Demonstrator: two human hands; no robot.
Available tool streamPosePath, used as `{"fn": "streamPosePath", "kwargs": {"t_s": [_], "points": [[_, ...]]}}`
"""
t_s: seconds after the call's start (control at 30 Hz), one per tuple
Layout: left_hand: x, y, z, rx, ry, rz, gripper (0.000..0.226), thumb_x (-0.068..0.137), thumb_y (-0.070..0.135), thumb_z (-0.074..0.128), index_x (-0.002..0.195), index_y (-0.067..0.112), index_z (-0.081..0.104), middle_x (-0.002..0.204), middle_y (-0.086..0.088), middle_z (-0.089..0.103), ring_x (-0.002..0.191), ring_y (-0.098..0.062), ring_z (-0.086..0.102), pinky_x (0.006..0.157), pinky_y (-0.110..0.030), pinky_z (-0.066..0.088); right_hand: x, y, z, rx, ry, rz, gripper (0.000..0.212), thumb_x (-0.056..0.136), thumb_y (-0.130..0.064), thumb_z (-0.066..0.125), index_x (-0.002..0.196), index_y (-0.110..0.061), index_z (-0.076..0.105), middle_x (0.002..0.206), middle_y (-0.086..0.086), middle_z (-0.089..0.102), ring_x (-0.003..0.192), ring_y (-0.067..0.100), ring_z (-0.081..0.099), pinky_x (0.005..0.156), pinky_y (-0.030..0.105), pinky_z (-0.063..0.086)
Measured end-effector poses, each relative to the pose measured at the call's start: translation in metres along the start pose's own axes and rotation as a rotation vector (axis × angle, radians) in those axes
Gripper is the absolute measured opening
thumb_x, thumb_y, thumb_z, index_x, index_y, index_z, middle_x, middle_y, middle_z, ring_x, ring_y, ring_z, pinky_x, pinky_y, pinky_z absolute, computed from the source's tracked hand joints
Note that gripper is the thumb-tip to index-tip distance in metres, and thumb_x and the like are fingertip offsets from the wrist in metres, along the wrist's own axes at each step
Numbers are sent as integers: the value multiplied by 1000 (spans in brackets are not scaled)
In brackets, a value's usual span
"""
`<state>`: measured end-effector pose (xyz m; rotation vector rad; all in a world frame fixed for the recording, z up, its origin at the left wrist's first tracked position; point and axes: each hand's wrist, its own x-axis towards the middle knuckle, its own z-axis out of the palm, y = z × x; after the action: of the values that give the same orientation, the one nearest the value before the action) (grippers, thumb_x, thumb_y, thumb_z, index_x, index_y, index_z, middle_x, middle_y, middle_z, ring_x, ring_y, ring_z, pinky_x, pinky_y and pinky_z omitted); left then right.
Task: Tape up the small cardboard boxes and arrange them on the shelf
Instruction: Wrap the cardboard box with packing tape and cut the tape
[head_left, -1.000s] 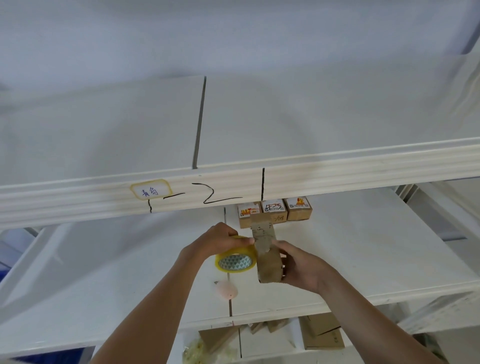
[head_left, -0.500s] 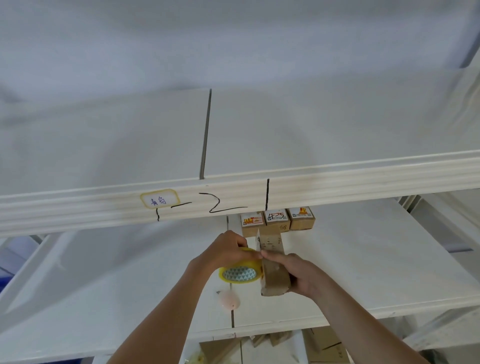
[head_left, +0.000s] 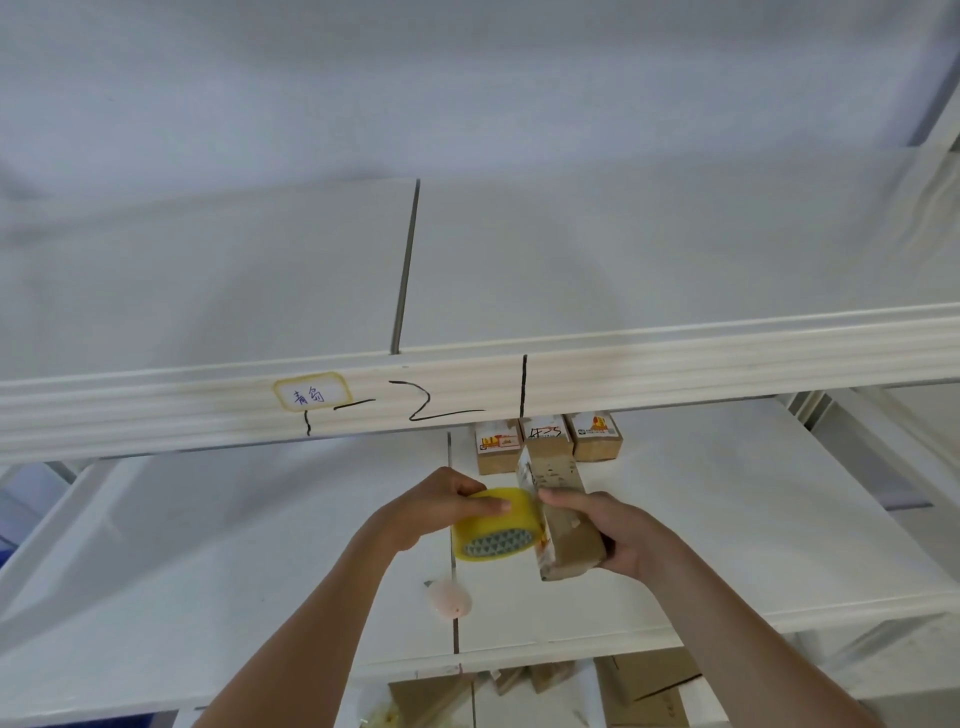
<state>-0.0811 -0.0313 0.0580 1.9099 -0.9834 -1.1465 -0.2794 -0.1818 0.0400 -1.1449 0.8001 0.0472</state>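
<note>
Above the shelf's (head_left: 727, 519) front edge, the right hand (head_left: 618, 535) wraps the small cardboard box (head_left: 563, 530); the left hand (head_left: 431, 506) pinches the tape roll (head_left: 496, 525) against it. The box looks light, stiff, crushable: best gripped across its long sides.

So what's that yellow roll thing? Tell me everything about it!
It's a roll of tape, see-through yellow and shiny like plastic, with a patterned core showing inside its ring. It is tipped so the open end faces down toward the camera. The left hand grips it from above, and it is pressed against the cardboard box that the right hand holds, above the shelf.
</note>
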Motion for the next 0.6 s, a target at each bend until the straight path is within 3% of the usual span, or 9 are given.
{"fn": "streamPosePath", "kwargs": {"t_s": [0.23, 0.4, 0.6], "points": [[5, 2, 3, 76, -14, -21, 30, 81, 50, 79, 73, 22, 75, 63, 14, 63, 75, -9, 61, 68, -20, 44, 0, 5, -3, -48, 24, 1, 74, 56, -45, 98, 118, -14, 73, 114, 16, 74, 109, 33, 71, 91, 48, 59], [9, -3, 1, 144, -15, -47, 34, 80, 52, 80, 66, 23, 69, 55, 15, 54, 71, -9, 57, 65, -21, 42, 0, 10, -2, -77, 40, -9, 81, 50, -47, 99, 117, -11, 72, 107, 14, 76, 102, 29, 73, 88, 43, 60], [12, -6, 1, 176, -13, -57, 38, 78, 55, 81, 62, 22, 66, 51, 16, 51, 67, -9, 55, 65, -24, 40, 1, 12, -3, -63, 43, -7, 73, 58, -42, 96, 119, -9, 71, 108, 15, 76, 102, 30, 74, 87, 43, 61]]}}
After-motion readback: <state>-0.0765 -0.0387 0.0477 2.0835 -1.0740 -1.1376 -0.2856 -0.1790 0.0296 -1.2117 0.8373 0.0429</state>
